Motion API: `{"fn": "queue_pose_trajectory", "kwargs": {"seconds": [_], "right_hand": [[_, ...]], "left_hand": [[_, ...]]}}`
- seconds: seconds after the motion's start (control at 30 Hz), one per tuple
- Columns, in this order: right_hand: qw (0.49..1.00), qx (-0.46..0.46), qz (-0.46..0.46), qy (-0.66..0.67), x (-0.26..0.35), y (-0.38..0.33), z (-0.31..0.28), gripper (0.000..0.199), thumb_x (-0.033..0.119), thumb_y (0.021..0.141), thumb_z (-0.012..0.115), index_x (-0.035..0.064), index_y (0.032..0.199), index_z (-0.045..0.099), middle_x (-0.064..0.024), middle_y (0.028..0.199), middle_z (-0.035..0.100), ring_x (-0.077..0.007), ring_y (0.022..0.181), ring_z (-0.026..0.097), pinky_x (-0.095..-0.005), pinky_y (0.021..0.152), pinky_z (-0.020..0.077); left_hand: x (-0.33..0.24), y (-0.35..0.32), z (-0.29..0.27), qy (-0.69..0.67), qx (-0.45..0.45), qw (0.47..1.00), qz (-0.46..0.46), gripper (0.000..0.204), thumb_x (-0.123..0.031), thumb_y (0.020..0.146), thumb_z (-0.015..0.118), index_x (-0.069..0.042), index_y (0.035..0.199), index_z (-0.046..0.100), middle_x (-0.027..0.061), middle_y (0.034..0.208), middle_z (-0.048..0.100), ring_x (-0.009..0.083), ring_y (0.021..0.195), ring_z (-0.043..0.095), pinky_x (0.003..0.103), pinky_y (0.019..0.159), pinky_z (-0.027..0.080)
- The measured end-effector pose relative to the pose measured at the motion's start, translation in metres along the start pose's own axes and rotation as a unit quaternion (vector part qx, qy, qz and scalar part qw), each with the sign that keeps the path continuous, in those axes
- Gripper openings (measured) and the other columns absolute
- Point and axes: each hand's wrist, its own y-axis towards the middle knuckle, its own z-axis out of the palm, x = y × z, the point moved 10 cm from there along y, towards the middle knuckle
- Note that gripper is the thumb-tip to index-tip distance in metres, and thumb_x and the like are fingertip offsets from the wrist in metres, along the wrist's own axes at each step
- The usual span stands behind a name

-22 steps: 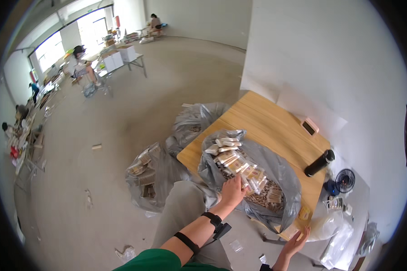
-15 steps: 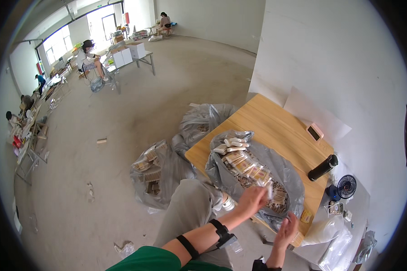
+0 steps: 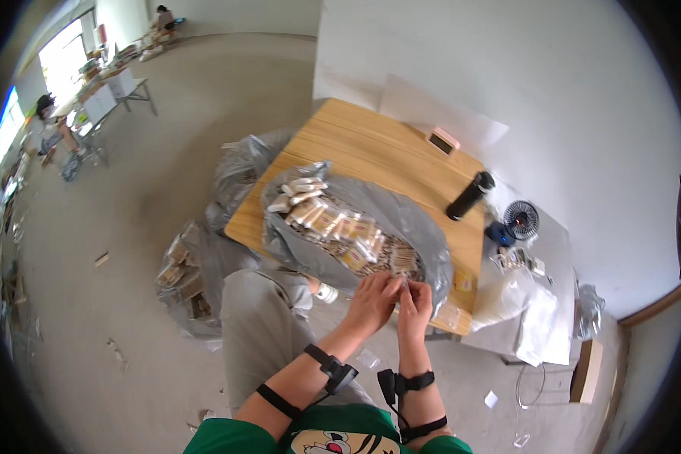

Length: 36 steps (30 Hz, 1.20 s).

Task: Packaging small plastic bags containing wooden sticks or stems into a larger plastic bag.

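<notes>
Holding packets [image 3: 328, 222] and small brown pieces [image 3: 403, 259] — 1 open grey bag [image 3: 418, 219].

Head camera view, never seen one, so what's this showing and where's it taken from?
There's no machine, just a person's bare left hand and right hand. A fisheye camera worn on the head looks down, bending straight edges. On the wooden table lies an open grey plastic bag with clear-wrapped packets and small wooden sticks; beyond it are a black bottle and a pink-framed device. The hands are close together at the bag's near edge; anything pinched there is too small to identify.
</notes>
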Motion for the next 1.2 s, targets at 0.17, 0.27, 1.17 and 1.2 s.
{"fn": "queue_pose_trajectory", "kwargs": {"seconds": [0.17, 0.27, 1.17, 1.2], "right_hand": [[0.994, -0.058, 0.006, -0.087, -0.009, 0.008, -0.033, 0.008, 0.006, 0.085, 0.058, -0.0013, 0.084, 0.060, -0.0051, 0.081, 0.061, -0.0084, 0.069, 0.053, -0.0226, 0.062, 0.0435], [0.983, -0.067, -0.008, -0.168, -0.002, 0.007, -0.039, 0.007, 0.007, 0.084, 0.060, -0.0001, 0.082, 0.061, -0.0056, 0.078, 0.059, -0.0105, 0.068, 0.054, -0.0237, 0.062, 0.0434], [0.957, 0.065, -0.146, -0.242, 0.055, -0.020, -0.002, 0.026, -0.007, 0.075, 0.062, 0.0015, 0.099, 0.060, -0.0109, 0.080, 0.063, -0.0194, 0.069, 0.062, -0.0293, 0.065, 0.0493], [0.957, 0.065, -0.146, -0.242, 0.055, -0.020, -0.001, 0.026, -0.007, 0.075, 0.062, 0.0015, 0.099, 0.060, -0.0109, 0.080, 0.063, -0.0194, 0.069, 0.062, -0.0293, 0.065, 0.0493]], "left_hand": [[-0.006, -0.005, 0.008, -0.029, 0.051, 0.998, 0.004, 0.056, -0.013, 0.071, 0.069, -0.009, 0.122, 0.046, 0.0140, 0.118, 0.049, 0.0342, 0.109, 0.048, 0.044, 0.091, 0.037], [-0.010, -0.002, 0.002, -0.007, 0.026, 1.000, 0.000, 0.040, -0.012, 0.074, 0.068, -0.007, 0.111, 0.054, 0.0130, 0.110, 0.054, 0.0325, 0.099, 0.054, 0.042, 0.084, 0.042], [0.028, -0.008, 0.024, -0.271, 0.103, 0.937, -0.193, 0.009, -0.008, 0.085, 0.058, 0.001, 0.082, 0.058, 0.0076, 0.071, 0.056, 0.0148, 0.062, 0.051, 0.029, 0.054, 0.040], [0.022, -0.004, 0.019, -0.246, 0.094, 0.952, -0.155, 0.009, -0.007, 0.084, 0.058, 0.002, 0.081, 0.057, 0.0105, 0.071, 0.056, 0.0187, 0.061, 0.051, 0.030, 0.054, 0.040]]}}
